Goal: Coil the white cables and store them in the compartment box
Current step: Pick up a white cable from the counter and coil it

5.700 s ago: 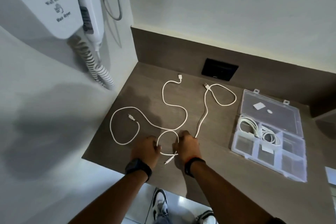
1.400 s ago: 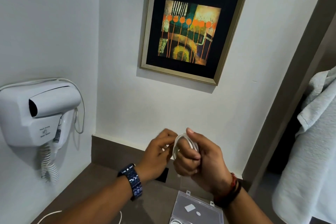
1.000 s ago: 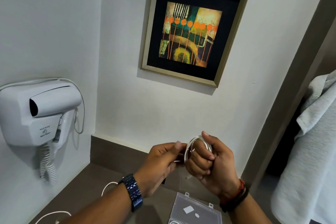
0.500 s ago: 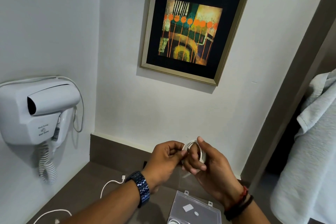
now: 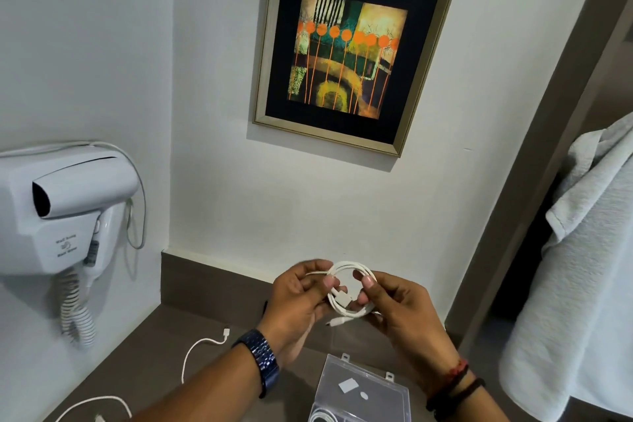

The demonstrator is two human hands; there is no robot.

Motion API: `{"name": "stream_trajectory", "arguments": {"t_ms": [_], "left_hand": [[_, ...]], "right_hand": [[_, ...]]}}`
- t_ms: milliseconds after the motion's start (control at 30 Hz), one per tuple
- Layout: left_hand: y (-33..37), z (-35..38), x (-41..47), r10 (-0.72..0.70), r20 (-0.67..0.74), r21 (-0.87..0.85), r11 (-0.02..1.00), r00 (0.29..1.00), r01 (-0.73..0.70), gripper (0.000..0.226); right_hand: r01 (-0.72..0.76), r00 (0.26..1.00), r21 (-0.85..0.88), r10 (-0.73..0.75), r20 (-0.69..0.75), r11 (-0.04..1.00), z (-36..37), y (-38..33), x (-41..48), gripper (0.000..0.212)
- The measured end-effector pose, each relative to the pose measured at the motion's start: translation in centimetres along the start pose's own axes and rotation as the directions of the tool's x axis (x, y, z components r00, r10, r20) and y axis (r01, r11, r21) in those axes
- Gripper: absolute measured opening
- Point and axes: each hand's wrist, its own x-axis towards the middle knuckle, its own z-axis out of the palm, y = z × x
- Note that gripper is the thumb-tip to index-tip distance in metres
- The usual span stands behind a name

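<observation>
You've got the coil (image 5: 349, 291) pinched between both hands above the box (image 5: 363, 394), left hand (image 5: 301, 298) closed on its left side, right hand (image 5: 394, 305) on the right; it looks light, limp and springy, so keep your fingers (image 5: 368, 281) across all the loops or it'll likely unwind. Box sits open just below with a coil already inside; loose cable (image 5: 202, 349) lies left of the box on the tabletop (image 5: 164, 346), wall close behind, so go straight down.

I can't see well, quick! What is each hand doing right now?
Left hand: closed, pinching the left side of the coiled white cable.
Right hand: closed, pinching the right side of the same coil.
</observation>
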Motion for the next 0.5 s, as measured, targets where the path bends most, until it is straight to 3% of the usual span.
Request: {"name": "stream_trajectory", "arguments": {"t_ms": [200,500], "left_hand": [[-0.6,-1.5,0.0,-0.062,0.092,-0.061,0.996,0.994,0.068,0.042],[-1.9,-2.4,0.2,-0.040,0.218,-0.121,0.990,0.975,0.068,0.021]], "right_hand": [[-0.104,0.993,-0.056,0.107,0.048,0.993,-0.7,0.3,-0.3,0.023],[-0.120,0.987,-0.106,0.130,0.095,0.987,-1.7,1.0,-0.3,0.021]]}}
